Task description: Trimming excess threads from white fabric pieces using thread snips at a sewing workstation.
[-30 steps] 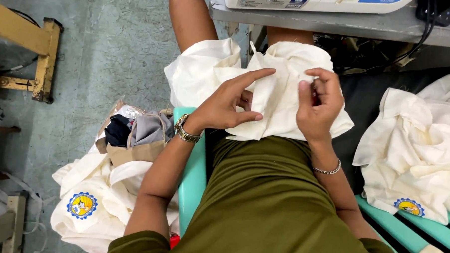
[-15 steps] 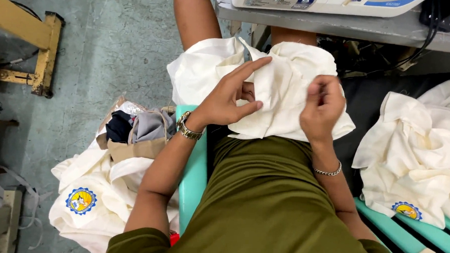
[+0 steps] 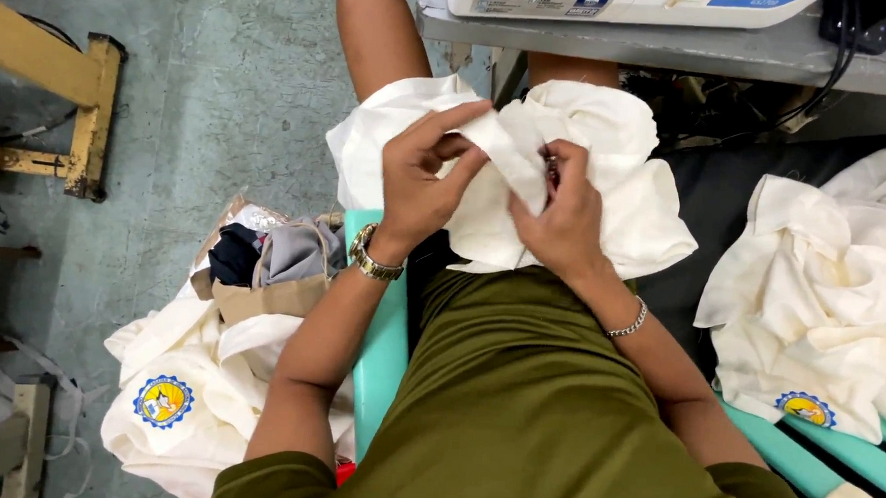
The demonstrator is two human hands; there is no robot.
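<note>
A cream-white cloth garment point(image 3: 621, 201) lies bunched on my lap over my olive-green clothing point(image 3: 546, 400). My left hand point(image 3: 421, 175), with a gold watch on the wrist, pinches a fold of the cloth near its top middle. My right hand point(image 3: 562, 219), with a thin silver bracelet, grips the same fold just to the right; something small and dark shows between its fingers, too small to identify. Both hands sit close together, nearly touching.
A grey sewing-machine table point(image 3: 666, 46) with a white machine base is at the top. A pile of cream garments with round badges lies right point(image 3: 834, 302) on a teal bench, another on the floor left point(image 3: 183, 387) beside a paper bag of dark clothes point(image 3: 266, 262). A yellow wooden frame point(image 3: 66, 89) stands far left.
My right hand has moved left toward the left hand, and both now pinch the same fold of cloth close together. The cloth has bunched up more at the top.
</note>
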